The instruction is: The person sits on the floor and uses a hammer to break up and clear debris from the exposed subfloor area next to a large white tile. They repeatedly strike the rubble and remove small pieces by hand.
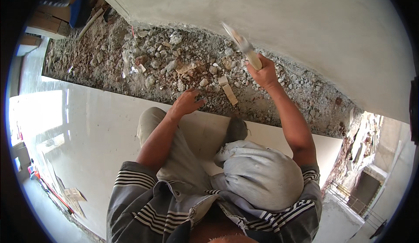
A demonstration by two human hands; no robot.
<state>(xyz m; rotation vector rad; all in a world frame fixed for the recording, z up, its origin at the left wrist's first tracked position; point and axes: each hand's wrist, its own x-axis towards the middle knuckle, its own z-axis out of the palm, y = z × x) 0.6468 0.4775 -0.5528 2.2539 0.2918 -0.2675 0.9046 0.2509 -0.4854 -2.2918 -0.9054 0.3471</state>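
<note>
The wall (327, 37) closes off the far side; the pale floor (100, 120) spreads on the near side, its straight edge running the width of the rubble (161, 59) strip between them. Above the stones, the room left of the right hand is open as far as the boxes (48, 22) at upper left; on the right, the strip narrows between wall and floor. The two knees (262, 173), in grey trousers, crowd the near side, and a dark foot (236, 129) stands at the floor's edge. The left hand (187, 102) hangs over that edge, fingers bent and loosely apart, gripping nothing visible. The right hand (264, 72) wraps its fingers round the handle of the one tool (244, 46), raised over the rubble near the wall's foot, its metal head blurred; whether it touches the wall I cannot tell. A wood strip (230, 95) lies between the hands, one piece or two, I cannot tell; the stones are too many to count
</note>
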